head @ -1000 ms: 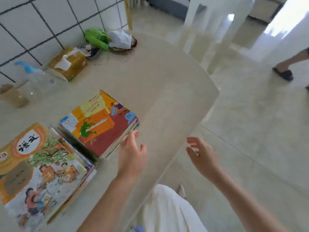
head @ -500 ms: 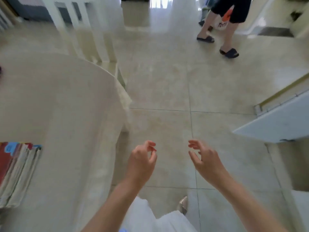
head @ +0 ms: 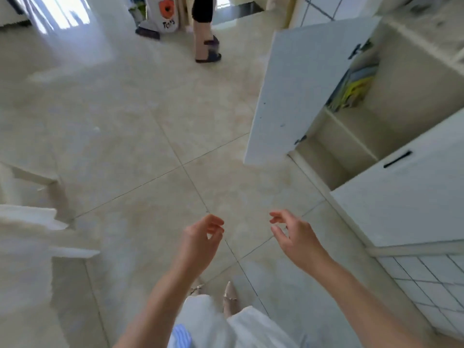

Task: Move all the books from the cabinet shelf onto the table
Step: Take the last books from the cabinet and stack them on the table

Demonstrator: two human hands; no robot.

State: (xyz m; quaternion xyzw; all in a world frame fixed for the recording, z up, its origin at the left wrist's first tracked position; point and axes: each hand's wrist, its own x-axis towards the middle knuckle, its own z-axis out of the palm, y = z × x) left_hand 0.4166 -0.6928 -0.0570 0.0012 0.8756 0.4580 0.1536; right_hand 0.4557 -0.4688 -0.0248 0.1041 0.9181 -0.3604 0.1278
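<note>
Both hands are out in front over the tiled floor (head: 140,136), holding nothing: the left hand (head: 199,241) and right hand (head: 295,234) have fingers loosely curled and apart, ready, I'd say, for another load. The remaining books (head: 356,90) lean on the upper cabinet shelf (head: 351,121) behind the open door (head: 301,91), well apart from either hand. Another person's legs (head: 204,33) stand beyond.

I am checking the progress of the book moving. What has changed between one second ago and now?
The view has swung right, from the table with its book stacks to the open cabinet, where books remain on the shelf. The left hand, then at the edge of a stack, has left it. As before, both it and the right hand hold nothing, fingers loosely curled.
</note>
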